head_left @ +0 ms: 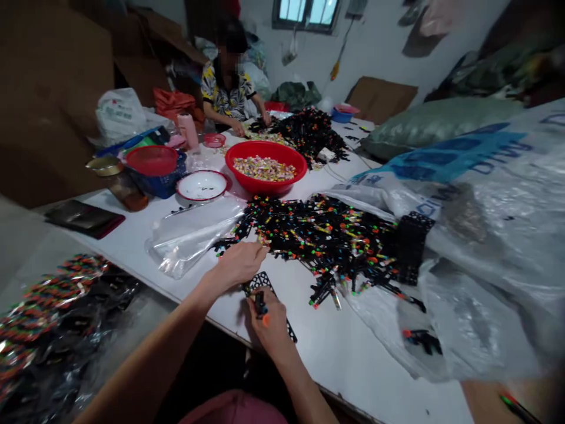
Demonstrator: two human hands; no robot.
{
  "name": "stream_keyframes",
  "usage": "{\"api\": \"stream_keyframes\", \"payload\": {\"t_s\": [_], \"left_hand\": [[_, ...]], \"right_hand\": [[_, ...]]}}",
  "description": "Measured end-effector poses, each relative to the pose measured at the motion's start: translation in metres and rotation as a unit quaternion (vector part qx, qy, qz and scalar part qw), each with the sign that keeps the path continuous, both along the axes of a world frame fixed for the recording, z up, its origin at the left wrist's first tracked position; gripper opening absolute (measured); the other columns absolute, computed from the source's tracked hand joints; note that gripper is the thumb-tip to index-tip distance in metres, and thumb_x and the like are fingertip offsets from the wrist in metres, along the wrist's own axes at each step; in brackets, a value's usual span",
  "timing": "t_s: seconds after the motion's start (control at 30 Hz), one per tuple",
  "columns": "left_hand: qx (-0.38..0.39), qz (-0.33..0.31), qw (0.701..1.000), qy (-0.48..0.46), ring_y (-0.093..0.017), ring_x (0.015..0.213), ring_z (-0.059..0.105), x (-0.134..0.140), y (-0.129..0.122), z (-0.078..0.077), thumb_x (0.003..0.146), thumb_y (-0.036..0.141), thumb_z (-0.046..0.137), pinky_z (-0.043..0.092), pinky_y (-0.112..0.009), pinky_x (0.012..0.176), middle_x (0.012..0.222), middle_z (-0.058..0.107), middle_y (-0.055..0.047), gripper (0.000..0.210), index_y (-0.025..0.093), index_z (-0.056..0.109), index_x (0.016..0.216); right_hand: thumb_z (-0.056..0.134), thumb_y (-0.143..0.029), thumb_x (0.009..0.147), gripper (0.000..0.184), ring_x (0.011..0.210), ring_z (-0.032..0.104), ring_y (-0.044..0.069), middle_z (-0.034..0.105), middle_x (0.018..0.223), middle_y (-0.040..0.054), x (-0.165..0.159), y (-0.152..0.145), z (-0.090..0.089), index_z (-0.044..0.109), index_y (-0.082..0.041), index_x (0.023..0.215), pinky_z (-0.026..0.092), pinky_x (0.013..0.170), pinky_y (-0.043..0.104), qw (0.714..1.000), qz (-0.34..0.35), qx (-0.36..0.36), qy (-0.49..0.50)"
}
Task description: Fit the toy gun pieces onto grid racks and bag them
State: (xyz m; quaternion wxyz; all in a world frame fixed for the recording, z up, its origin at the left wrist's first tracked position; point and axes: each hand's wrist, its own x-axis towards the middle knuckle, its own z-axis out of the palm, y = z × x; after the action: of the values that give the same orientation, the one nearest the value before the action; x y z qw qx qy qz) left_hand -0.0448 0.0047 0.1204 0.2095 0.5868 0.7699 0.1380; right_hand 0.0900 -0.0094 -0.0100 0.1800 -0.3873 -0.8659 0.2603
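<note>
My left hand (241, 262) reaches to the near edge of a big pile of black plastic pieces with bright coloured tips (324, 238) on the white table (344, 347), its fingers closed at the pile's edge. My right hand (269, 321) is closed on a small black piece with an orange tip (261, 307). It rests over a flat black perforated plate (265, 282) lying on the table between both hands.
A clear plastic bag (189, 232) lies left of the pile. Behind stand a red bowl of coloured bits (265, 166), a white bowl (202, 185) and a red lid (152, 159). A person (227, 88) works at the far end. Large plastic sacks (485, 235) crowd the right; bagged pieces (48, 318) lie at left.
</note>
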Motion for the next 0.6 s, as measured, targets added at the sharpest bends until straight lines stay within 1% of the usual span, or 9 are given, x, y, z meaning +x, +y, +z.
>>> {"api": "stream_keyframes", "payload": {"t_s": [0.13,0.2,0.27,0.33,0.4,0.43,0.47,0.53,0.6], "left_hand": [[-0.003,-0.023,1.0,0.003,-0.02,0.072,0.062,-0.005,0.004,-0.002,0.09,0.03,0.026,0.043,-0.031,0.07,0.075,0.067,-0.007,0.038,0.018,0.061,0.081],[-0.006,-0.034,0.999,0.003,-0.02,0.069,0.061,-0.008,0.007,-0.001,0.09,0.029,0.026,0.042,-0.03,0.068,0.072,0.067,-0.006,0.038,0.018,0.06,0.078],[-0.004,-0.041,0.999,0.004,-0.02,0.068,0.062,-0.009,0.006,0.0,0.09,0.033,0.025,0.042,-0.03,0.066,0.072,0.067,-0.006,0.04,0.018,0.059,0.076],[0.019,-0.042,0.999,0.002,-0.021,0.074,0.062,-0.008,0.001,0.002,0.091,0.039,0.027,0.042,-0.03,0.069,0.078,0.068,-0.005,0.041,0.018,0.06,0.08],[0.068,0.008,0.998,-0.005,-0.022,0.082,0.062,-0.006,-0.008,0.005,0.09,0.045,0.029,0.043,-0.03,0.074,0.088,0.068,-0.005,0.042,0.018,0.062,0.091],[0.094,0.054,0.994,-0.012,-0.022,0.085,0.062,-0.004,-0.012,0.007,0.091,0.047,0.029,0.043,-0.031,0.076,0.093,0.068,-0.005,0.044,0.019,0.062,0.097],[0.117,0.102,0.988,-0.019,-0.022,0.088,0.061,-0.002,-0.017,0.008,0.091,0.048,0.028,0.043,-0.031,0.078,0.097,0.068,-0.005,0.045,0.019,0.061,0.103],[0.155,0.155,0.975,-0.024,-0.022,0.095,0.06,0.004,-0.023,0.01,0.092,0.048,0.027,0.043,-0.032,0.085,0.106,0.066,-0.006,0.047,0.018,0.06,0.107],[0.172,0.122,0.978,-0.001,-0.022,0.107,0.055,0.009,-0.024,0.01,0.092,0.047,0.028,0.04,-0.033,0.094,0.113,0.063,-0.007,0.046,0.018,0.061,0.106]], "right_hand": [[0.05,-0.018,0.084,0.017,0.081,0.063,0.022,0.066,0.088,0.0101,-0.013,0.0,0.01,0.06,-0.015,0.097,0.047,0.069,0.03,0.996,-0.004,0.004,-0.084],[0.052,-0.02,0.084,0.017,0.08,0.063,0.02,0.066,0.088,0.0075,-0.009,0.011,0.017,0.06,-0.015,0.098,0.047,0.069,0.028,0.996,0.037,-0.021,-0.073],[0.055,-0.021,0.084,0.018,0.078,0.062,0.016,0.067,0.089,0.0025,0.012,0.031,0.028,0.06,-0.018,0.101,0.046,0.068,0.023,0.993,0.091,-0.055,-0.043],[0.052,-0.015,0.086,0.023,0.079,0.061,0.013,0.066,0.094,0.0007,0.044,0.058,0.042,0.06,-0.02,0.106,0.044,0.068,0.019,0.993,0.089,-0.045,-0.059],[0.045,-0.008,0.087,0.029,0.084,0.06,0.015,0.064,0.101,0.0051,0.075,0.089,0.057,0.061,-0.018,0.107,0.043,0.071,0.021,0.986,0.005,0.036,-0.16],[0.042,-0.006,0.086,0.029,0.089,0.058,0.018,0.062,0.103,0.0084,0.088,0.105,0.062,0.063,-0.016,0.104,0.043,0.073,0.025,0.97,-0.038,0.09,-0.222],[0.04,-0.004,0.086,0.03,0.095,0.056,0.021,0.06,0.106,0.0115,0.099,0.119,0.065,0.064,-0.014,0.101,0.042,0.078,0.028,0.954,-0.053,0.135,-0.263],[0.039,-0.004,0.086,0.03,0.105,0.05,0.026,0.057,0.114,0.0151,0.112,0.143,0.066,0.064,-0.012,0.1,0.038,0.086,0.034,0.931,-0.03,0.205,-0.301],[0.041,-0.004,0.086,0.029,0.108,0.046,0.027,0.054,0.121,0.0152,0.12,0.155,0.061,0.064,-0.013,0.102,0.034,0.091,0.038,0.923,0.019,0.243,-0.297]]}}
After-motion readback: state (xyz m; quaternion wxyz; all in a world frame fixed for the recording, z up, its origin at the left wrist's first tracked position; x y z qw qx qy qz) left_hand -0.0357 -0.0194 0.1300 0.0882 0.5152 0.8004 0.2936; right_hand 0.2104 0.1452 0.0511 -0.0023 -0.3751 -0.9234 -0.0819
